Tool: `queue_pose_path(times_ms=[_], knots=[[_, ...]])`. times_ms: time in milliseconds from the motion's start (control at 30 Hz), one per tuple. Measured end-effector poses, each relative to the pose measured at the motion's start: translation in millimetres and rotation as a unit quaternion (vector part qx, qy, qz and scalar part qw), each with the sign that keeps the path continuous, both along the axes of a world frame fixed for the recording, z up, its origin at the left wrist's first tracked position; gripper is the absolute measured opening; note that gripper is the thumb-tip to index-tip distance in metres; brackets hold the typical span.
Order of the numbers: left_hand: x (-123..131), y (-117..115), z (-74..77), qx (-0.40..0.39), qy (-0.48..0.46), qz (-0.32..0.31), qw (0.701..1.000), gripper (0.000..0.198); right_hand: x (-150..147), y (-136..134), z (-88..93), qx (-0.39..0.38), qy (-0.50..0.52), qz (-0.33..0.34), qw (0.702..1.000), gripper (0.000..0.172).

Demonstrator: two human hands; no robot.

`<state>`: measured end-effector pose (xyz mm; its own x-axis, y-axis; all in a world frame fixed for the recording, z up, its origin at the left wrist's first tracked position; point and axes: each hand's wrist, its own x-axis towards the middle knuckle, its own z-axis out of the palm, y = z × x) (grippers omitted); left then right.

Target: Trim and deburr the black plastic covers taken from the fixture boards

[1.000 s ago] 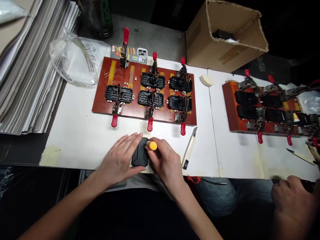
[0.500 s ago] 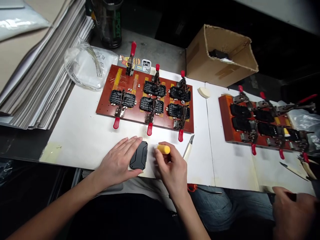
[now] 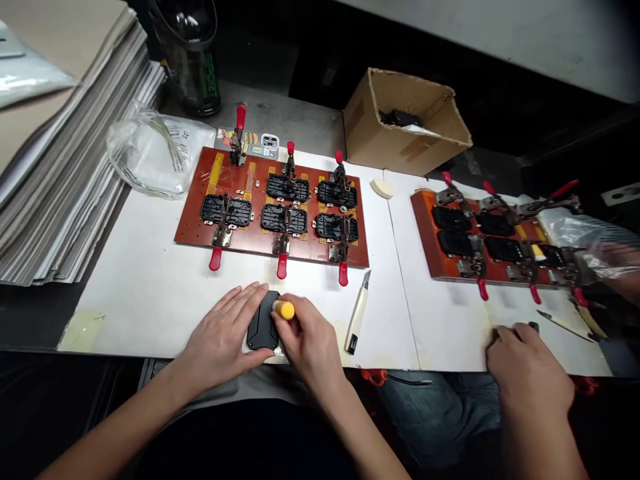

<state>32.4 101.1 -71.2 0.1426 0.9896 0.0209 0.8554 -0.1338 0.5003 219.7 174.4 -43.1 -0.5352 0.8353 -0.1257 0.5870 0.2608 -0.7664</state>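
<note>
A black plastic cover [image 3: 263, 325] with bevelled edges lies on the white paper near the table's front edge. My left hand [image 3: 219, 337] holds it down, fingers along its left and far side, thumb at its near end. Pinched in my right hand [image 3: 313, 340] is a yellow-handled tool [image 3: 285, 310], held over the cover's right edge. Its working end is hidden. Right of that hand lies a cream utility knife [image 3: 358, 313]. Beyond both hands, a red-brown fixture board [image 3: 240, 248] carries black plastic parts under red-handled toggle clamps [image 3: 282, 265].
A second clamp fixture [image 3: 424, 243] stands at right, beside a co-worker's hand [image 3: 530, 367]. Behind are a cardboard box [image 3: 400, 143], a dark bottle [image 3: 187, 73] and a phone [image 3: 265, 145]. A paper stack [image 3: 95, 160] and plastic bag [image 3: 150, 150] occupy the left.
My right hand has moved left with the yellow-handled tool, onto the cover's right edge. The knife now shows fully. The view has shifted, and the co-worker's hand has come up to the table edge.
</note>
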Motion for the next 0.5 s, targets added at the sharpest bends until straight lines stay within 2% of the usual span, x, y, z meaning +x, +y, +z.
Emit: queue_pose_path(times_ms=[133,167,233,333,500], knots=[[-0.3,0.3,1.5,-0.010,-0.006,-0.001,1.000,0.094,18.8,-12.9,22.2,-0.087,-0.027,0.075,0.993,0.012],[-0.3,0.5,2.2,-0.014,-0.007,-0.003,1.000,0.093,22.1,-13.2,27.4,-0.088,-0.026,0.073,0.993,0.011],[0.0,1.1,3.9,-0.020,-0.010,-0.012,1.000,0.093,22.9,-8.5,30.8,-0.042,-0.011,0.037,0.998,0.015],[0.9,1.5,6.6,-0.025,-0.019,-0.018,0.999,0.098,14.0,-1.5,16.3,0.061,0.009,0.003,0.998,0.021],[1.4,1.7,12.8,-0.051,-0.039,-0.021,0.998,0.108,18.5,-18.8,-23.2,0.152,-0.029,0.052,0.986,0.023]])
